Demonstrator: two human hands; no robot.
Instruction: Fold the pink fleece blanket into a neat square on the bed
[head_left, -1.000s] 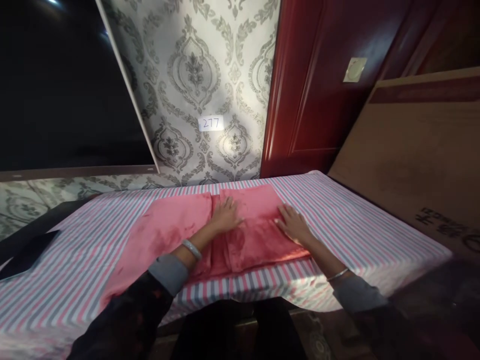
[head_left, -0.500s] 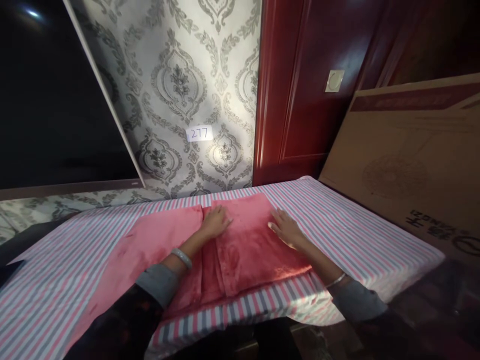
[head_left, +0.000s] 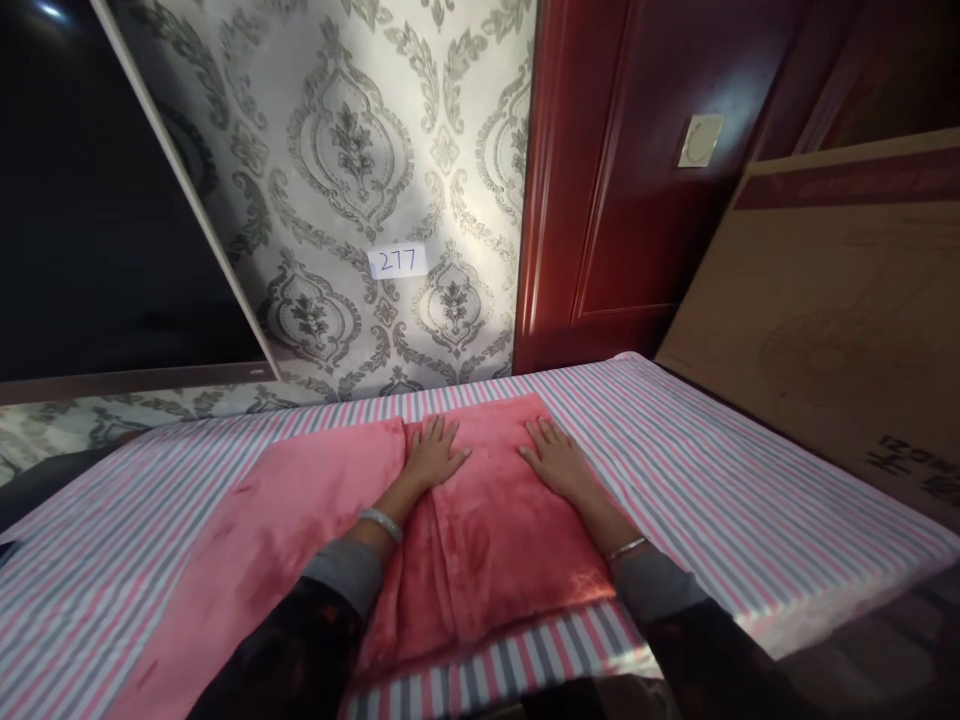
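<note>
A plush pink cloth, like a blanket, lies partly folded in front of me, its right part doubled into a thick panel and its left part spread flat. My left hand rests palm down across the panel's left edge near the back, fingers spread. Flat on the back right of the same panel lies my right hand, also with its fingers apart. A bracelet circles each wrist. Neither hand grasps the fabric.
A striped sheet covers the table under the blanket. To the right leans a large cardboard box. A dark screen stands at the left. Behind are a patterned wall with a paper label and a red wooden panel.
My right hand has come down from the panel's right edge and moved inward onto its top. My left hand has flattened, its fingers spreading. The view has shifted slightly.
</note>
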